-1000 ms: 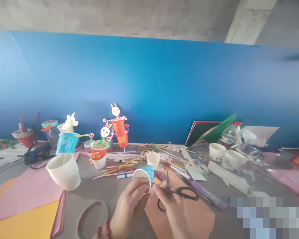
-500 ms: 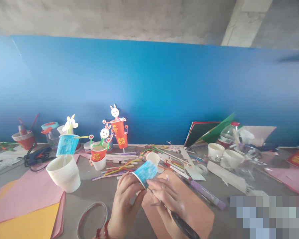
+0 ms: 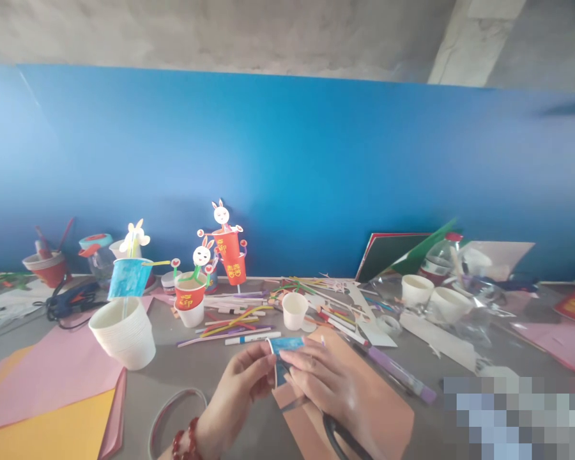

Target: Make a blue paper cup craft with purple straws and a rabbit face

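Observation:
A small paper cup painted blue and white (image 3: pixel 286 345) lies sideways between my hands. My left hand (image 3: pixel 239 383) grips it by its white rim, with a red bead bracelet on the wrist. My right hand (image 3: pixel 323 383) holds black-handled scissors (image 3: pixel 336 433), their blades pointing left below the cup. The fingers of that hand also cover much of the cup's right side, so where the blade tips meet it is hidden. Under the right hand lies a sheet of orange paper (image 3: pixel 388 409). Just beyond the cup stands a plain white paper cup (image 3: pixel 295 311).
At left, a stack of white cups (image 3: pixel 124 338) bears a blue cup figure (image 3: pixel 130 279) beside pink paper (image 3: pixel 57 377). Red cup rabbits (image 3: pixel 190 299) stand behind. Pipe cleaners and markers (image 3: pixel 253 338) litter the middle. A purple tube (image 3: pixel 400 374) and bottle (image 3: pixel 438 259) are at right.
Both hands have lowered the blue cup slightly and turned it more sideways. The right fingers now cover more of it, and the white cup behind shows fully.

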The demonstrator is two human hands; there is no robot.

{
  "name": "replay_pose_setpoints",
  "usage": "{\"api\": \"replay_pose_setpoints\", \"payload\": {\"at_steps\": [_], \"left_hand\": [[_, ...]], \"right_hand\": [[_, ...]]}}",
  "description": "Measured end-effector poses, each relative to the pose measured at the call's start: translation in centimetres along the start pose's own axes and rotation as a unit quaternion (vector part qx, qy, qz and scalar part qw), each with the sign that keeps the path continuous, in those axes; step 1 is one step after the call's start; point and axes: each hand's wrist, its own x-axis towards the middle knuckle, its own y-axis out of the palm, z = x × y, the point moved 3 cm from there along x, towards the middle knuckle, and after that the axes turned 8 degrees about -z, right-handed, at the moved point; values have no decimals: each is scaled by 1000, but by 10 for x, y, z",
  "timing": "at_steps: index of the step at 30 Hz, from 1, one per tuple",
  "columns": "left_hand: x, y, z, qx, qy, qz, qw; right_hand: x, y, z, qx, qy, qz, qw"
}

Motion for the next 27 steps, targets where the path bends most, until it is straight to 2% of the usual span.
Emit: {"api": "replay_pose_setpoints", "payload": {"at_steps": [4, 7, 12, 15, 19, 24, 27], "left_hand": [[-1, 2, -1, -61, -51, 26, 997], [2, 2, 4, -96, -49, 24, 994], [4, 3, 12, -134, -36, 2, 990], [2, 5, 15, -160, -36, 1, 986], [-1, 7, 16, -184, -45, 16, 982], [-2, 10, 17, -211, -53, 66, 974], [-2, 10, 17, -216, -42, 77, 972]], "right_hand": [[-1, -2, -5, -57, -11, 6, 998], [-3, -3, -3, -92, 6, -13, 996], [2, -5, 6, -95, 66, 2, 993], [6, -4, 10, -43, 124, 11, 991], [5, 0, 13, 28, 237, 28, 971], [-4, 3, 12, 130, 317, -22, 939], [-9, 5, 8, 149, 394, -39, 906]]}}
